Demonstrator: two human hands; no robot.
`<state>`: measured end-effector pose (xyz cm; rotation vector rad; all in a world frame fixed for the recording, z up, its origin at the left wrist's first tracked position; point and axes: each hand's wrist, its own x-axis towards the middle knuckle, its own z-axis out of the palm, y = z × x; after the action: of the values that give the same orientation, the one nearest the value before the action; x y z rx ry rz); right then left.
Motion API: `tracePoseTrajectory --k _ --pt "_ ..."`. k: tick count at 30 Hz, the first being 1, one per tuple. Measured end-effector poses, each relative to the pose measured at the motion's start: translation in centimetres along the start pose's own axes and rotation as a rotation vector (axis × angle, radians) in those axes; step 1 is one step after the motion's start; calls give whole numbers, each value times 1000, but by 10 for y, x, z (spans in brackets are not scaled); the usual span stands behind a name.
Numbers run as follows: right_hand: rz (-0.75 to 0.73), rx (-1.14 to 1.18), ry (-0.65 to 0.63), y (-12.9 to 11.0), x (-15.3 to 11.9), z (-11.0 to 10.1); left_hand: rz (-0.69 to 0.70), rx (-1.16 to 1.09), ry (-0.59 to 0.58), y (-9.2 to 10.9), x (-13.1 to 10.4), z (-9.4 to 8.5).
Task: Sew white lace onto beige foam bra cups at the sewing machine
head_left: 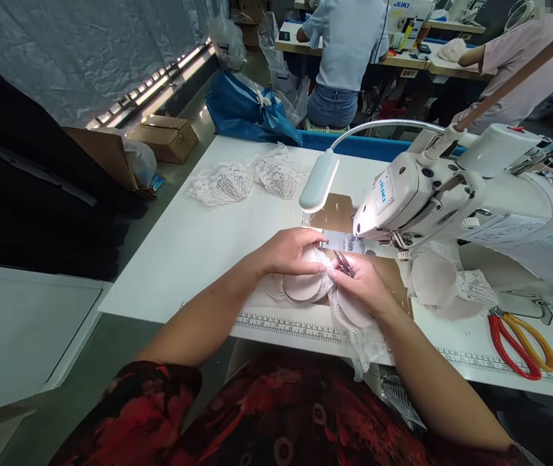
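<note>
A white lace bra [302,288] with pale padded cups lies across the table's front edge, its lace trim hanging a little over it. My left hand [290,252] is closed on the left cup's upper edge, thumb and fingers gripping the lace. At the middle between the cups, my right hand [364,283] pinches the lace with thumb and finger. Dark metal thread snips [343,264] sit in that same hand, their points upward. The fingers of my right hand partly hide the second cup. Just beyond both hands is the needle area of a white sewing machine [412,188].
A lamp [319,182] on a bent neck hangs over the work. Lace cups [225,184] lie at the back left, more cup pieces [434,278] on the right. Red-and-yellow-handled scissors [519,343] rest near a printed ruler strip [281,325]. Two people sit at tables beyond.
</note>
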<state>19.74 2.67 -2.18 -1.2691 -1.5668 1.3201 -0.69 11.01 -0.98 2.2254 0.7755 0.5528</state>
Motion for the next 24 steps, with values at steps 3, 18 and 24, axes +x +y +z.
tracePoseTrajectory --k 3,18,24 --pt "-31 -19 -8 -1 0 -2 -8 -57 -96 1 4 5" --pt "-22 -102 95 14 -5 -14 -212 -670 -313 -1 5 8" --pt "-16 -7 -7 6 -3 -17 -232 -651 -321 3 5 7"
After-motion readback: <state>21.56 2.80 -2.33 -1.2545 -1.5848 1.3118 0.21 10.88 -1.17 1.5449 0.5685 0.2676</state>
